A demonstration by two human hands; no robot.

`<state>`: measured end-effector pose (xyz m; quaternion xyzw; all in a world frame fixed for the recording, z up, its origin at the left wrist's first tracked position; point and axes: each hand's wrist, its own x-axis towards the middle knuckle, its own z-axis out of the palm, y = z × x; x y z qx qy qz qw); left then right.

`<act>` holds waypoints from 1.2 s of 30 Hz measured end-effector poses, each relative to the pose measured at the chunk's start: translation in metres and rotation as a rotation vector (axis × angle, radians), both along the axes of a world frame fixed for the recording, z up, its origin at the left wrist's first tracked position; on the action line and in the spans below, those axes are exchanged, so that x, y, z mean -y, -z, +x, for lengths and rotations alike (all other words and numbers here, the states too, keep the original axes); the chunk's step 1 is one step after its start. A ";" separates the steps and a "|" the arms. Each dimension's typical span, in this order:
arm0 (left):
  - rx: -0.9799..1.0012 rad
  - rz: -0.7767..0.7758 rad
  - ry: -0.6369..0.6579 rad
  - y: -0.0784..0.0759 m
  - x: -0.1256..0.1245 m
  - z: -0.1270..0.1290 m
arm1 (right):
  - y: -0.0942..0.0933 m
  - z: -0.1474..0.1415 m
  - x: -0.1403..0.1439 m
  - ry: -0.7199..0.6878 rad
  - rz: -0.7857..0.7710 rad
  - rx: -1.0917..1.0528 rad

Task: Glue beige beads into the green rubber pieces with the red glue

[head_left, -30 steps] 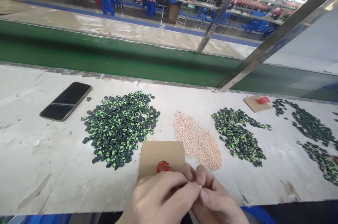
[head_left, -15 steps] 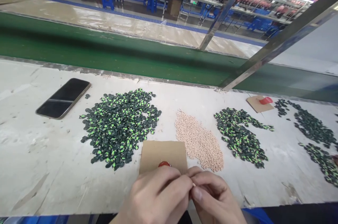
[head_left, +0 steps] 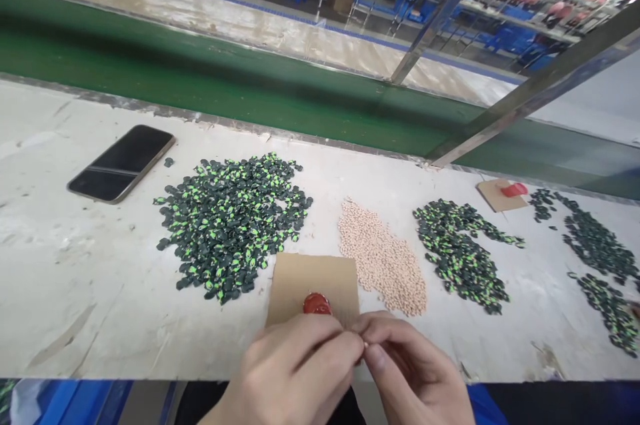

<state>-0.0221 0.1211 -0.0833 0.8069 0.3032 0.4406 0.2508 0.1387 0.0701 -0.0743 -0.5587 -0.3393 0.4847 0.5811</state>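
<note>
Your left hand [head_left: 295, 371] and right hand [head_left: 410, 371] meet at the near edge of the worktop [head_left: 75, 291], fingertips pinched together on a tiny pale piece [head_left: 367, 345] that barely shows between them; both grips are clenched on it. It looks like one of the beige beads, though it is too small to tell for sure. Judge it as very light, hard and smooth, so it is likely to slip or roll away if your pinch eases; hold it by its sides with the pads of thumb and forefinger.

Just beyond your knuckles lies a brown cardboard square [head_left: 313, 281] with a red blob [head_left: 317, 303] on its near part. The beige bead pile [head_left: 383, 258] sits just right of the card, touching its far right corner. A heap of dark green-marked pieces [head_left: 233, 221] lies to the left, its near edge touching the card, and a second such heap [head_left: 460, 251] lies further right. A phone [head_left: 121, 163] rests toward the far left edge, well apart. Nothing stands between your hands and the card.
</note>
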 end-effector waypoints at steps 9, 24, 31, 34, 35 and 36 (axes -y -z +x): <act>0.087 -0.507 -0.229 0.022 0.004 -0.022 | 0.026 0.016 0.003 -0.236 0.139 0.796; 0.101 -0.743 -0.253 0.033 0.009 -0.023 | 0.030 0.016 0.001 -0.293 0.163 0.921; 0.296 -0.982 -0.194 0.007 0.004 -0.018 | 0.016 0.019 0.004 -0.178 0.035 0.624; 0.480 -1.257 -0.111 -0.004 0.004 -0.008 | 0.009 0.019 0.006 -0.193 -0.004 0.388; 0.539 -1.344 -0.077 -0.005 0.004 -0.005 | 0.008 0.019 0.007 -0.189 -0.019 0.305; 0.592 -1.414 -0.042 -0.005 0.005 -0.002 | 0.006 0.019 0.008 -0.182 -0.035 0.228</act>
